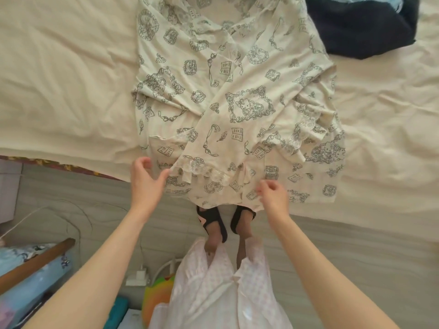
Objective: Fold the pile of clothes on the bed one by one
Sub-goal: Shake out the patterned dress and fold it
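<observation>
A cream garment [232, 96] printed with grey cartoon frames and bows lies spread on the bed [59, 79]. Both its sides are folded in over the middle, and its lace-trimmed hem hangs over the near edge. My left hand [147, 179] is at the hem's left corner, fingers spread and curved, thumb tip touching the lace. My right hand [273, 193] is at the hem's right part, fingers curled and pinching the fabric edge. A dark navy heap of clothes [363, 27] lies at the far right of the bed.
The cream sheet is wrinkled on both sides of the garment. Below the bed edge is grey floor with my feet in black sandals [216, 224], a white power strip [137, 277], a colourful bag [156, 298] and a wooden rail with blue bedding [35, 264] at left.
</observation>
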